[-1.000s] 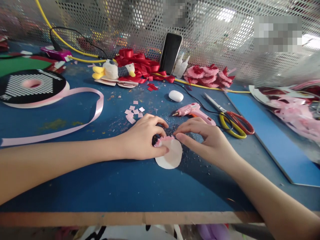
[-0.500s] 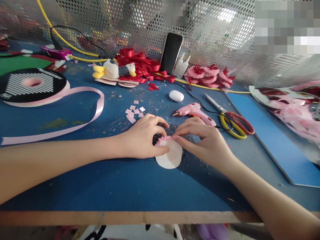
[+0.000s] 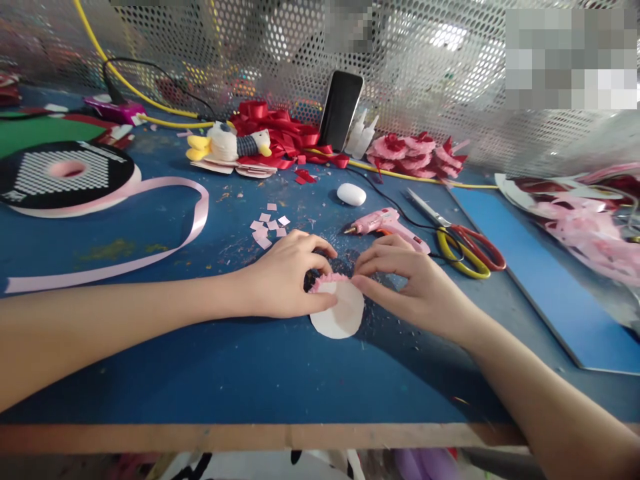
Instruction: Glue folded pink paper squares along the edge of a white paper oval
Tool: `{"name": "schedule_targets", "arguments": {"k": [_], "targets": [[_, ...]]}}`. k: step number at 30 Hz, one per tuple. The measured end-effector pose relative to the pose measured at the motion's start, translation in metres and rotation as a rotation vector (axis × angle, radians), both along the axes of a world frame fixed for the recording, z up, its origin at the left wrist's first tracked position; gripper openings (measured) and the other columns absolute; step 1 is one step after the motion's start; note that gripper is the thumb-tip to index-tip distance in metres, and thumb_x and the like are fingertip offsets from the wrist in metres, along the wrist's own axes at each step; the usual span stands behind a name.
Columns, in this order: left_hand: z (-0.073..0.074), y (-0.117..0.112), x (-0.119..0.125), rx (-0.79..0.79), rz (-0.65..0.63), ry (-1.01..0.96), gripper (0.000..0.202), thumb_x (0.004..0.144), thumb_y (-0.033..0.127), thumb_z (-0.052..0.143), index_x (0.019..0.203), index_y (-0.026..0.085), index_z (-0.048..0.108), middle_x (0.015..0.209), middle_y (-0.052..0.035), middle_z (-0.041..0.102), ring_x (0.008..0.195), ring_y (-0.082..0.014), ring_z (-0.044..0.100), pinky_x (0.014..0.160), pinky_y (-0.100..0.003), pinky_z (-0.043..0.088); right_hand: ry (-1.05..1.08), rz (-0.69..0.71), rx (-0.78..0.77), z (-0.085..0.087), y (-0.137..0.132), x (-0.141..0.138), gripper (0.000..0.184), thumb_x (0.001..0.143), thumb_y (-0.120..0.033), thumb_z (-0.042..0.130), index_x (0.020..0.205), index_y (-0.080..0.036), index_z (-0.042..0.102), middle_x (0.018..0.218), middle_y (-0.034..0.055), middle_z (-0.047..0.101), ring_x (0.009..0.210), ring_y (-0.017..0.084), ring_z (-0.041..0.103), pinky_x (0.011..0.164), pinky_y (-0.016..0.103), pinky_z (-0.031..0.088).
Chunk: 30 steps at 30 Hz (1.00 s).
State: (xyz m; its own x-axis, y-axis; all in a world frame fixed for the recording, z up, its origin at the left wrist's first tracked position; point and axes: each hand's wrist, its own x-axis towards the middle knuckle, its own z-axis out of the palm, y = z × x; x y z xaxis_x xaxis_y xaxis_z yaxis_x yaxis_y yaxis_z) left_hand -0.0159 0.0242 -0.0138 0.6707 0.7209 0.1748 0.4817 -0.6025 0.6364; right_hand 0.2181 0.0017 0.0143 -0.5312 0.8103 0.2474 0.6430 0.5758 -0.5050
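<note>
A round white disc (image 3: 340, 320) lies on the blue table, with a frilly pink trim (image 3: 336, 278) along its far edge. My left hand (image 3: 295, 277) grips the disc's left side, thumb flat on its face and fingers curled behind the rim. At the far right of the rim, the thumb and index finger of my right hand (image 3: 405, 277) are pinched at the trim's end. The fingertips hide just how much they hold. Small pink ribbon squares (image 3: 263, 233) lie scattered beyond my left hand.
Behind my right hand are a pink glue gun (image 3: 383, 220), scissors (image 3: 450, 233) and a white oval case (image 3: 351, 194). A ribbon spool (image 3: 30, 173) lies left. Farther back are a plush duck (image 3: 225, 143), red ribbon (image 3: 260, 120), a phone (image 3: 341, 110) and pink flowers (image 3: 410, 157).
My right fingertips have shifted slightly right along the disc's far edge, showing more of the pink trim. My left hand stays on the disc.
</note>
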Motion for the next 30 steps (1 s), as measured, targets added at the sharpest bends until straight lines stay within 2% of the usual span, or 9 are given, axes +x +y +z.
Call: {"name": "schedule_targets", "arguments": {"k": [4,8,14,17,19,23,28,30], "targets": [[0.002,-0.002,-0.001,0.002,-0.004,0.013,0.02,0.077,0.036,0.073,0.075,0.018,0.064,0.132,-0.0085,0.062,0.13,-0.0321,0.045,0.11,-0.048,0.038,-0.035,0.027,0.025,-0.003,0.001,0.0,0.013,0.091,-0.026,0.066,0.08,-0.023,0.071,0.09,0.0033,0.073,0.094,0.022,0.058,0.093,0.044,0.046],[0.006,-0.002,-0.002,-0.014,-0.012,0.013,0.015,0.086,0.031,0.061,0.079,0.018,0.067,0.131,-0.0088,0.063,0.129,-0.0301,0.046,0.111,-0.048,0.038,-0.039,0.029,0.018,-0.004,0.001,0.0,0.014,0.091,-0.026,0.065,0.08,-0.023,0.072,0.089,0.0032,0.073,0.094,0.022,0.057,0.091,0.043,0.046],[0.006,-0.004,0.0,0.042,-0.013,0.063,0.017,0.072,0.03,0.072,0.079,0.017,0.063,0.135,-0.0118,0.059,0.129,-0.0341,0.045,0.11,-0.05,0.038,-0.009,0.04,0.039,-0.001,0.003,0.002,0.016,0.092,-0.026,0.063,0.08,-0.023,0.074,0.089,0.0037,0.074,0.09,0.02,0.062,0.088,0.041,0.048],[0.006,-0.006,0.001,0.057,-0.019,0.077,0.017,0.072,0.028,0.072,0.082,0.018,0.064,0.135,-0.0123,0.059,0.13,-0.0344,0.044,0.11,-0.051,0.037,0.031,-0.004,0.099,-0.001,0.008,0.007,0.007,0.089,-0.026,0.068,0.087,-0.023,0.074,0.094,0.0039,0.074,0.095,0.021,0.065,0.094,0.042,0.047],[0.006,-0.007,0.001,0.051,-0.022,0.054,0.016,0.078,0.033,0.068,0.081,0.018,0.064,0.133,-0.0123,0.06,0.13,-0.0335,0.044,0.111,-0.05,0.037,0.053,-0.05,0.15,-0.002,0.012,0.011,0.006,0.086,-0.027,0.071,0.081,-0.024,0.072,0.089,0.003,0.074,0.095,0.022,0.065,0.095,0.043,0.046],[0.004,-0.007,0.001,0.007,0.065,-0.079,0.035,0.096,0.04,0.046,0.08,0.018,0.068,0.119,-0.0102,0.066,0.121,-0.0273,0.053,0.11,-0.047,0.036,0.098,-0.136,0.199,-0.004,0.018,0.016,0.018,0.082,-0.032,0.074,0.071,-0.023,0.063,0.081,0.0028,0.072,0.087,0.022,0.064,0.086,0.04,0.048],[0.004,-0.006,0.001,-0.027,0.164,-0.178,0.045,0.098,0.039,0.037,0.073,0.019,0.069,0.105,-0.0084,0.071,0.113,-0.0253,0.059,0.106,-0.041,0.04,0.109,-0.198,0.237,-0.002,0.018,0.015,0.037,0.081,-0.04,0.074,0.061,-0.023,0.048,0.072,0.0027,0.067,0.076,0.02,0.061,0.077,0.036,0.048],[0.005,-0.006,0.001,-0.02,0.17,-0.186,0.05,0.099,0.039,0.034,0.069,0.019,0.069,0.099,-0.0081,0.072,0.112,-0.0252,0.06,0.105,-0.04,0.04,0.094,-0.224,0.232,0.001,0.017,0.013,0.046,0.086,-0.047,0.068,0.055,-0.023,0.044,0.062,0.0016,0.063,0.072,0.019,0.06,0.077,0.035,0.048]]}}
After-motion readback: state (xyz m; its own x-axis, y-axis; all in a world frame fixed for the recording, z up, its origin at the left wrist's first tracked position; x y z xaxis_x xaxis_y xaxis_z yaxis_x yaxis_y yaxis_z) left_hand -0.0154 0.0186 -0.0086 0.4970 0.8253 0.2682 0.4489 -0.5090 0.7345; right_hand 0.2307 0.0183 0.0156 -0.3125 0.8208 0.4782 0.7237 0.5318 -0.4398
